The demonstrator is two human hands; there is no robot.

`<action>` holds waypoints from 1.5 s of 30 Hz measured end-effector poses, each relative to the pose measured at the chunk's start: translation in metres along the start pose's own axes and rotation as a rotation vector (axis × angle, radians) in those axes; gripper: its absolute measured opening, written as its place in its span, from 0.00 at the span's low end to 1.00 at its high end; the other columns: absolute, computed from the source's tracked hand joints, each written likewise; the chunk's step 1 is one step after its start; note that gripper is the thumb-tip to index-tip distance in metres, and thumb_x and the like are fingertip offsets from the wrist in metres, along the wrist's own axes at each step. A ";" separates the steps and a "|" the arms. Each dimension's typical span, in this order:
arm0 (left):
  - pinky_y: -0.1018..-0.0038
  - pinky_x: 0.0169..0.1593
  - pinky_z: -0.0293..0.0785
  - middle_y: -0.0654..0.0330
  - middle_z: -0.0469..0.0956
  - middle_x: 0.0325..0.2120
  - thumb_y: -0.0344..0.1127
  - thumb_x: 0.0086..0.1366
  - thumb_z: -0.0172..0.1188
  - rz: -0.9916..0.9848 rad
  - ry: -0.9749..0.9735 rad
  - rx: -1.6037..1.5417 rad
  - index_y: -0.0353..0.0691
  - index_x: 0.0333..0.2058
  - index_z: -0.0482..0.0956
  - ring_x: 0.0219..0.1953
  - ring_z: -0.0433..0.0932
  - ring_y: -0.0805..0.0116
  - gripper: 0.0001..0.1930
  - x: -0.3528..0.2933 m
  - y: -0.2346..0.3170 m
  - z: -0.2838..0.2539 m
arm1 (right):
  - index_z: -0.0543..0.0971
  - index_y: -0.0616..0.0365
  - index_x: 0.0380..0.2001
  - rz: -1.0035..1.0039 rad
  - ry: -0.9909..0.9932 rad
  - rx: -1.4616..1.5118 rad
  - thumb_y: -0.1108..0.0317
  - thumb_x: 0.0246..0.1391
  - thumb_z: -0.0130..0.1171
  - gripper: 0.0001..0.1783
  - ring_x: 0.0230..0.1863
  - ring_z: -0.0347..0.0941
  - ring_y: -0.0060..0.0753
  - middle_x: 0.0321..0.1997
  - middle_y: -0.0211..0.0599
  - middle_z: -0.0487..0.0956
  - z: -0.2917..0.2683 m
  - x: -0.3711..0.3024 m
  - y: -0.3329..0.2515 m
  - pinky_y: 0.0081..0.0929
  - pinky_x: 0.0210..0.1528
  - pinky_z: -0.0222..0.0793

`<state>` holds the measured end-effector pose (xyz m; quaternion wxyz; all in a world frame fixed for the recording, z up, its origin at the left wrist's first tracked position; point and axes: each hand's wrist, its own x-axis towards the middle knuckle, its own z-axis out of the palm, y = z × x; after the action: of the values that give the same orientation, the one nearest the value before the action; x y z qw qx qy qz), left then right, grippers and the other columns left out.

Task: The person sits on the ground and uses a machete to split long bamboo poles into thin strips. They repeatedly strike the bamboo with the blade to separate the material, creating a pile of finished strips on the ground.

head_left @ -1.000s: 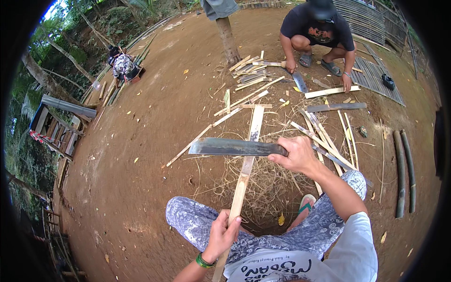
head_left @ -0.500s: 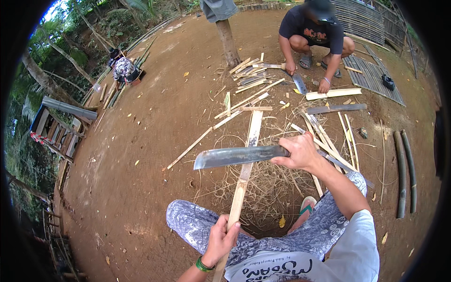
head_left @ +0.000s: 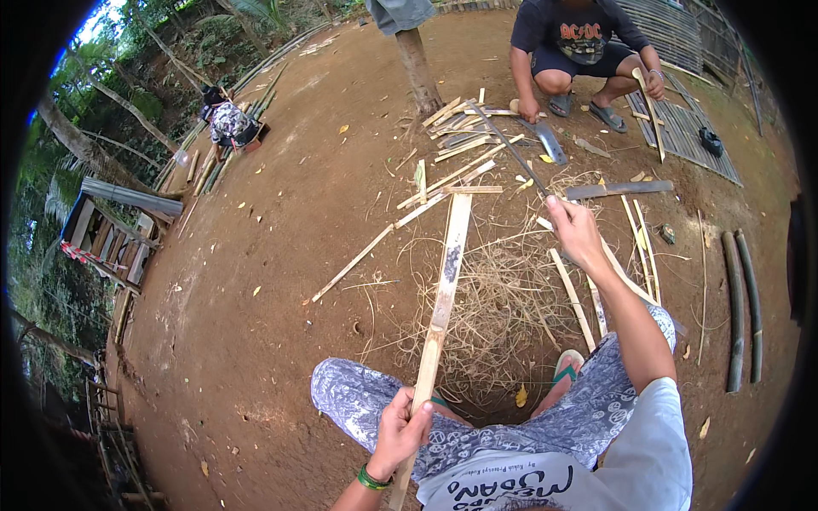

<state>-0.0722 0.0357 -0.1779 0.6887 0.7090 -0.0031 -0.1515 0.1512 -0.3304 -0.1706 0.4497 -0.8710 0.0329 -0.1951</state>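
Observation:
My left hand (head_left: 402, 433) is closed round the near part of a long split bamboo strip (head_left: 432, 349), which slants up and away between my knees. Dark blotches mark the strip past its middle, and its far end meets a short bamboo piece (head_left: 477, 190) lying crosswise. In my right hand (head_left: 578, 233) I grip a machete (head_left: 511, 152). Its blade shows almost edge-on as a thin dark line, pointing away and to the left, to the right of the strip and apart from it. My fingers hide most of the handle.
Curly bamboo shavings (head_left: 503, 307) cover the ground before me. Farther off lie split bamboo pieces (head_left: 464, 140). A dark flat blade (head_left: 619, 189) lies to the right, near round poles (head_left: 733, 315). A crouching person (head_left: 584, 51) holds another machete (head_left: 547, 141) and a bamboo piece (head_left: 652, 115).
My right hand has swung the machete off the strip, from lying across it to pointing away at the right. My left hand keeps its hold. The other person has raised a bamboo piece.

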 end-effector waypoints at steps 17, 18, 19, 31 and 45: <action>0.83 0.17 0.61 0.64 0.65 0.27 0.44 0.79 0.37 -0.045 -0.190 -0.726 0.52 0.62 0.61 0.15 0.61 0.79 0.17 0.082 0.044 0.008 | 0.72 0.59 0.18 -0.243 -0.312 0.318 0.35 0.62 0.51 0.36 0.13 0.61 0.21 0.10 0.26 0.64 0.037 -0.062 -0.038 0.28 0.17 0.53; 0.83 0.17 0.62 0.64 0.66 0.27 0.44 0.79 0.37 -0.053 -0.148 -0.637 0.50 0.62 0.62 0.15 0.63 0.78 0.17 0.086 0.048 0.010 | 0.73 0.59 0.18 -0.282 -0.340 0.268 0.34 0.61 0.52 0.36 0.13 0.61 0.22 0.10 0.26 0.63 0.038 -0.067 -0.043 0.29 0.17 0.53; 0.83 0.18 0.63 0.63 0.67 0.26 0.44 0.79 0.38 -0.038 -0.132 -0.590 0.49 0.61 0.62 0.16 0.65 0.78 0.17 0.090 0.049 0.012 | 0.75 0.59 0.20 -0.316 -0.350 0.266 0.37 0.59 0.56 0.33 0.12 0.64 0.28 0.09 0.30 0.64 0.041 -0.071 -0.049 0.32 0.17 0.55; 0.82 0.14 0.68 0.67 0.71 0.16 0.46 0.79 0.38 0.017 -0.041 -0.177 0.44 0.72 0.48 0.12 0.68 0.79 0.28 0.096 0.066 0.036 | 0.70 0.52 0.15 -0.657 -0.386 0.091 0.29 0.47 0.62 0.35 0.13 0.72 0.40 0.12 0.32 0.72 0.061 -0.100 -0.068 0.39 0.16 0.62; 0.82 0.14 0.66 0.65 0.70 0.16 0.38 0.78 0.41 -0.030 -0.031 -0.291 0.44 0.72 0.49 0.12 0.67 0.79 0.27 0.092 0.061 0.034 | 0.68 0.50 0.14 -0.795 -0.234 -0.098 0.26 0.46 0.60 0.37 0.12 0.71 0.36 0.11 0.32 0.70 0.056 -0.062 -0.042 0.37 0.16 0.60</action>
<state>0.0206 -0.0204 -0.1378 0.7818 0.5992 0.0190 -0.1715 0.1101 -0.2478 -0.1850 0.2982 -0.8525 -0.3478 -0.2515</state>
